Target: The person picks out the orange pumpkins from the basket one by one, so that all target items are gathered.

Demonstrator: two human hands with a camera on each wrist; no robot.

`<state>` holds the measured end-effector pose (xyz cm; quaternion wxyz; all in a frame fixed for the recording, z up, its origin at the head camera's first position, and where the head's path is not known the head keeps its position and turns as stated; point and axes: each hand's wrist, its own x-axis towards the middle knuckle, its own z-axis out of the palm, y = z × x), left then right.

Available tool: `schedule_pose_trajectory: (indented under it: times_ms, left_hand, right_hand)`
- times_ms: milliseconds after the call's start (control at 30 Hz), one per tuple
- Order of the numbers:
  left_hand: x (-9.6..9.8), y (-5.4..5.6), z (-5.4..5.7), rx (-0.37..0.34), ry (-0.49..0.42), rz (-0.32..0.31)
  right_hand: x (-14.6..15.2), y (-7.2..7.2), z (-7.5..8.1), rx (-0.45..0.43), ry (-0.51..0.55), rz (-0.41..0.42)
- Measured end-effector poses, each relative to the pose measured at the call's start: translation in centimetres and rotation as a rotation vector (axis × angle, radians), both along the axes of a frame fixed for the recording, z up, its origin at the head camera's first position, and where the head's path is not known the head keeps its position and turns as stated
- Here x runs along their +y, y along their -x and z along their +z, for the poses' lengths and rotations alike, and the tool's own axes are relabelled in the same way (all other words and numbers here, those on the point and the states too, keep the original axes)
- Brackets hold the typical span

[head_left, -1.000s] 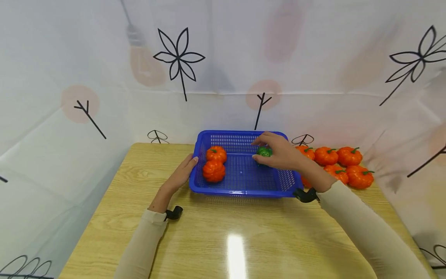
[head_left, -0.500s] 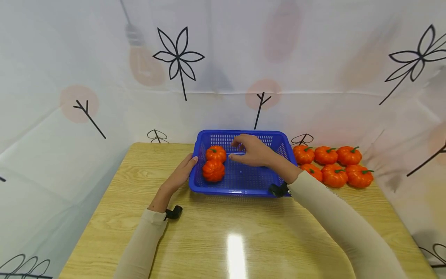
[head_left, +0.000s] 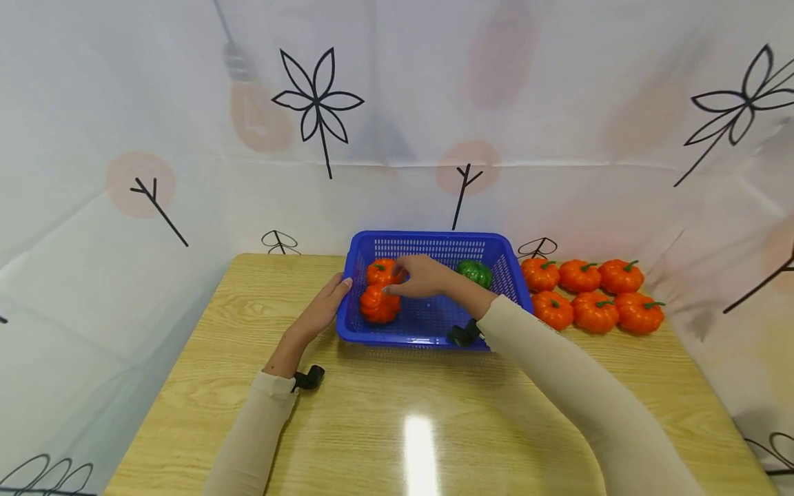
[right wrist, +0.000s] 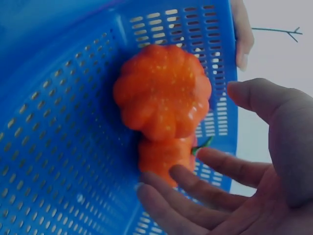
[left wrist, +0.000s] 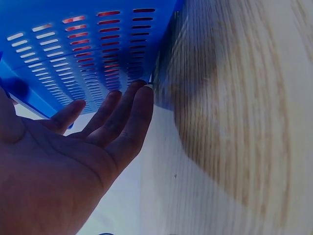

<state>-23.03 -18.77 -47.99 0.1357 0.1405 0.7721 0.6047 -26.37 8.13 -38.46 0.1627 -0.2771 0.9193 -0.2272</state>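
Observation:
In the head view, my left hand (head_left: 325,303) holds the left side of a blue plastic basket (head_left: 428,341), thumb at the rim. The left wrist view shows its fingers (left wrist: 132,122) against the slotted outer wall. My right hand (head_left: 423,277) is inside the basket, by two small orange pumpkins at the left end. The rear pumpkin (head_left: 380,271) is partly behind that hand; the front pumpkin (head_left: 378,306) lies with its ribbed face up. In the right wrist view, the fingers (right wrist: 205,191) spread beside the pumpkins, grasping nothing. A green pumpkin-like vegetable (head_left: 475,273) sits at the basket's right.
Several orange pumpkins (head_left: 595,312) with green stems stand in two rows right of the basket, close to its wall. The wooden table (head_left: 347,427) extends in front. A patterned white cloth (head_left: 397,200) hangs directly behind the basket.
My right hand has moved left across the basket, from the green vegetable to the orange pumpkins, uncovering the green one. The left hand and basket stay in place.

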Motion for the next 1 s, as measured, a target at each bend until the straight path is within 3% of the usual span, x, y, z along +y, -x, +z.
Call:
schedule_pose_trajectory:
  times_ms: [300,533,833,1000]
  left_hand:
    - [0.0,-0.2,0.0,-0.004,-0.012,-0.006]
    - [-0.1,-0.1,0.1,0.006,0.001,-0.014]
    - [-0.1,0.0,0.1,0.017,-0.005,-0.027]
    - [-0.1,0.0,0.0,0.006,-0.01,-0.019]
  right_hand:
    - [-2.0,0.4,-0.6,-0.125,-0.112,-0.015]
    - [-2.9,0.5,-0.8,-0.331,-0.044,-0.058]
    - [-3.3,0.0,-0.7,-0.374,-0.041,0.002]
    - [-3.2,-0.4,-0.5,-0.338,-0.065,0.014]
